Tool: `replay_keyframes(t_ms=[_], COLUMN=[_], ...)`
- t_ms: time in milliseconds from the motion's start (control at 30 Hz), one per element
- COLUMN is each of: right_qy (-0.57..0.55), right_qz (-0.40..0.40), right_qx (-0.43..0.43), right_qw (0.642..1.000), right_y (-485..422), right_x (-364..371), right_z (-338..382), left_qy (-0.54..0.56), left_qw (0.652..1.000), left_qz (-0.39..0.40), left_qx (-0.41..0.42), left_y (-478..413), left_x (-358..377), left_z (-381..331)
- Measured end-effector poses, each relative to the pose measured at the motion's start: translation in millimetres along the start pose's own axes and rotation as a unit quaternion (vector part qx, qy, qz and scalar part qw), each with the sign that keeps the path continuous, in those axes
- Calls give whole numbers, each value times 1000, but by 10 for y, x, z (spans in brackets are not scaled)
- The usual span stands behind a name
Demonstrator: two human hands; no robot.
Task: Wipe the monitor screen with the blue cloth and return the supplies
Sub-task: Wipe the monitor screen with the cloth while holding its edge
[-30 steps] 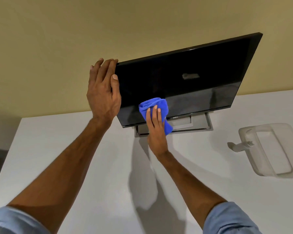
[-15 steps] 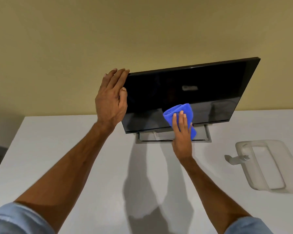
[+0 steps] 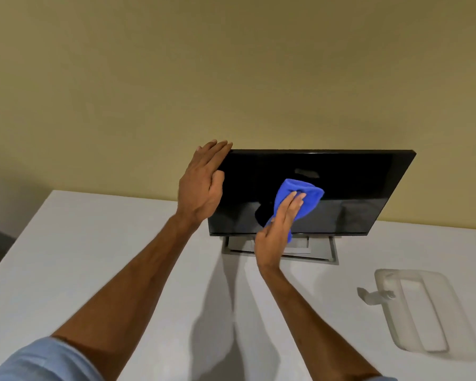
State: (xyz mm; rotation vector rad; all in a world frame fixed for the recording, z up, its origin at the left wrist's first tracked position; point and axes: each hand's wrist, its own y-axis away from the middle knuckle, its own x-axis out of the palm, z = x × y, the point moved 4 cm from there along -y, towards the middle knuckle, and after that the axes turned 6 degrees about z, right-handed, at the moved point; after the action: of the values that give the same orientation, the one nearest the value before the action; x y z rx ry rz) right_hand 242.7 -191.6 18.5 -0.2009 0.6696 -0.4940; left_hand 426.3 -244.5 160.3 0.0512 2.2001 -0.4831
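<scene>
A black monitor (image 3: 355, 185) stands on a grey base (image 3: 320, 250) at the back of the white table (image 3: 94, 257). Its dark screen faces me. My left hand (image 3: 201, 185) grips the monitor's upper left corner, fingers over the top edge and thumb on the front. My right hand (image 3: 278, 232) presses a bunched blue cloth (image 3: 302, 196) flat against the lower middle of the screen. The cloth's lower end hangs past the bottom bezel under my palm.
A translucent plastic tray (image 3: 421, 312) with a small white spray nozzle (image 3: 374, 295) poking from its left side lies on the table at the right. A yellow wall rises behind the monitor. The table's left edge runs diagonally at far left.
My right hand slid the blue cloth rightwards and then up the screen. My left hand stayed on the monitor's left corner. The camera tilted, so the monitor sits lower in view.
</scene>
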Motion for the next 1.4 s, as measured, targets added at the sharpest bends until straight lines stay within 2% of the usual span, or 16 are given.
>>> replay_keyframes(t_ms=[67,133,267,400,500,667,767,933,1067,1167,1267,1400], right_qy=[111,189,284,338,343,322,314,346,353,376,403,467], right_qz=[55,107,180,200,195,153,146,168,185,220,256,301], right_qx=[-65,-156,-313,-413,-438,-450,-455,-488,-514,-553,-589,-638], right_qw=[990,964,888,822,808,819,821,783,760,710,652,532], right_y=[74,88,-92,-358,-548,-773,-800,-758,-726,-569,-360,-33], right_x=[169,293,353,263,173,113,141,231,339,449,516,534], right_z=[161,266,383,493,617,921,1017,922,810,629,370,51], left_qy=[60,123,162,210,279,361,348,327,302,329,308,276], left_qw=[998,992,986,976,956,925,933,940,950,941,949,960], left_qz=[4,-1,8,30,19,8,7,9,13,1,-13,-21], left_qx=[-7,-26,-43,-48,-87,-117,-89,-102,-81,-73,-60,-48], left_y=[32,59,89,78,45,24,22,25,21,8,19,26], left_x=[-40,-109,-259,-327,-344,-380,-391,-336,-269,-210,-180,-185], left_z=[16,57,217,261,255,274,255,262,299,382,440,439])
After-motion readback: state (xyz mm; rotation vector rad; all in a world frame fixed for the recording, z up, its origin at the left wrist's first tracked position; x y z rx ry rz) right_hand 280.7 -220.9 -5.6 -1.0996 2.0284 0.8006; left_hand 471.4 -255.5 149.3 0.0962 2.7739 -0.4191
